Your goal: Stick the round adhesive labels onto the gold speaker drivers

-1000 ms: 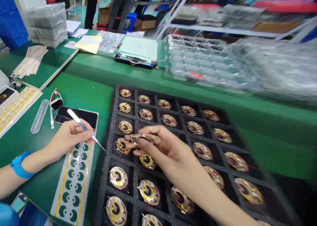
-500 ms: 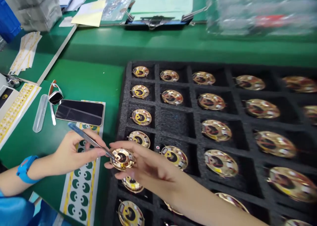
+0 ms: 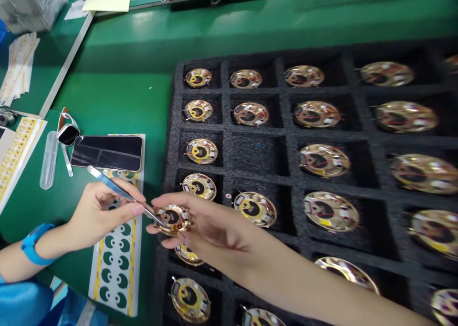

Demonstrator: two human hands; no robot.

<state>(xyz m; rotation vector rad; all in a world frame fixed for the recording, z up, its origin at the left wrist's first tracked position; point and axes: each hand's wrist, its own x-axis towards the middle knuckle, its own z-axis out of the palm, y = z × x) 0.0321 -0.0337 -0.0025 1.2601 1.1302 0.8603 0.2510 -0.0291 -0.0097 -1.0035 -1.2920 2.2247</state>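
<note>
Gold and shiny, a round disc [image 3: 176, 216] is held in the fingers of the right hand [image 3: 214, 228], over the left edge of the black foam tray [image 3: 175, 126]. The left hand [image 3: 102, 211] pinches silver tweezers [image 3: 119, 188], with their tip at the disc. A phone [image 3: 107, 153] lies near, on the green worktop [image 3: 125, 97].

Glossy green worktop [image 3: 129, 102], pale reflections
</note>
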